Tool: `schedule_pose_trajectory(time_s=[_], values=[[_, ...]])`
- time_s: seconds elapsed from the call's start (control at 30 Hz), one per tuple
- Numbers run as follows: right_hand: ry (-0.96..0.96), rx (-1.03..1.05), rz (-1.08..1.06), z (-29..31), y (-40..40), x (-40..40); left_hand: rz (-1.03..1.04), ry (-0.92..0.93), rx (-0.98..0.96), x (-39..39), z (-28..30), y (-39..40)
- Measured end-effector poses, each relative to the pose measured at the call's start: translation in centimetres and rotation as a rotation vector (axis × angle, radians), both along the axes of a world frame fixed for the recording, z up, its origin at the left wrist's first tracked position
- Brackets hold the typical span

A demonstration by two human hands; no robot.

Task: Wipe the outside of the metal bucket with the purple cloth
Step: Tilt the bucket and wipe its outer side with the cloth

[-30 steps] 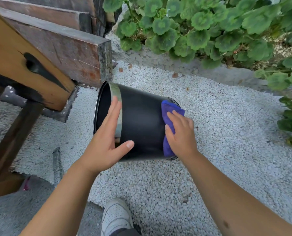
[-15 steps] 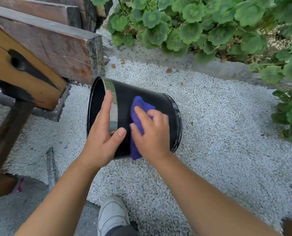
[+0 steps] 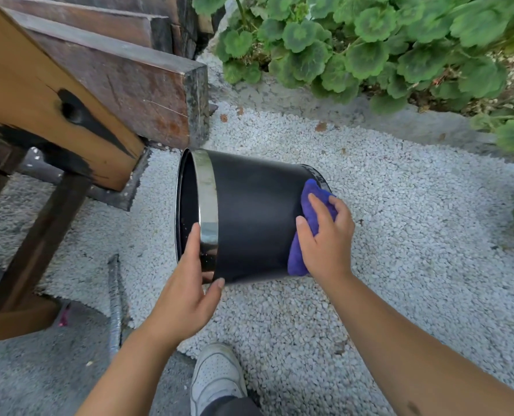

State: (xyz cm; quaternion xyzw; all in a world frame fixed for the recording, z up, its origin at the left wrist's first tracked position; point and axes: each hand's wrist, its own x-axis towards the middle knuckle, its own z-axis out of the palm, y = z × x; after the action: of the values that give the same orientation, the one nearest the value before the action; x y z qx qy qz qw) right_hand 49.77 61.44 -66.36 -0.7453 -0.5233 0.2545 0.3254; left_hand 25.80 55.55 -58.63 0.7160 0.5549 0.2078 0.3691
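White gravel covered the ground outdoors, with leafy green plants along the far edge. Far out to the left of the left hand stood a weathered wooden bench, its dark leg planted on the gravel's edge; a ridged metal rod lay just left of that forearm.

Left hand cupped the near rim of the metal bucket, fingers fairly straight along the shiny band, thumb hooked under the lower edge, bracing rather than clenching. Bucket lay on its side on the gravel, mouth facing left, base to the right, between the two hands.

Right hand pressed the purple cloth against the black wall close to the base, fingers curled over the bunched fabric.

Beneath and between the forearms, one white shoe showed.

Step in hand, as judged: wiping the side wall, at the base-end of a stroke. Upper side looked clean and matte; underside and far side hidden, so progress uncertain. Next move likely called for a firm pass of the cloth toward the rim, then the left hand rolling the bucket to bring unwiped wall up.
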Motion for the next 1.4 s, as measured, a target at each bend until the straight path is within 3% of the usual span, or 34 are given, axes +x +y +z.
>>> schedule_pose_trajectory(time_s=[0.1,0.27,0.47,0.57,0.67,0.73,0.8,1.0,1.27,1.4], values=[[0.071,-0.034,0.004,0.2,1.0,1.2,0.001,0.024,0.012,1.4,1.2,1.5],[0.224,-0.067,-0.029,2.9,3.8,3.5,-0.070,-0.110,-0.107,2.1,4.1,5.9],[0.245,-0.195,-0.088,6.4,5.9,4.0,-0.032,0.053,-0.015,3.2,5.3,9.4],[0.221,0.009,-0.129,9.2,5.8,1.8,-0.048,0.040,-0.047,3.9,5.5,10.1],[0.128,0.376,0.054,11.8,4.0,-3.3,0.013,-0.080,-0.055,5.4,5.8,10.4],[0.067,0.468,0.139,11.4,2.1,-6.0,0.054,-0.179,-0.066,6.1,6.1,10.8],[0.014,0.467,0.146,9.8,0.7,-6.8,0.122,-0.238,-0.098,6.1,6.2,11.2],[-0.431,0.444,0.290,4.8,-0.2,-4.3,0.166,-0.123,-0.125,4.5,5.9,12.6],[-0.448,0.385,0.206,2.9,1.6,-0.3,0.148,-0.103,-0.076,1.9,5.5,12.6],[-0.325,0.385,0.133,3.1,2.6,1.1,0.183,-0.026,0.011,1.8,5.2,12.1]])
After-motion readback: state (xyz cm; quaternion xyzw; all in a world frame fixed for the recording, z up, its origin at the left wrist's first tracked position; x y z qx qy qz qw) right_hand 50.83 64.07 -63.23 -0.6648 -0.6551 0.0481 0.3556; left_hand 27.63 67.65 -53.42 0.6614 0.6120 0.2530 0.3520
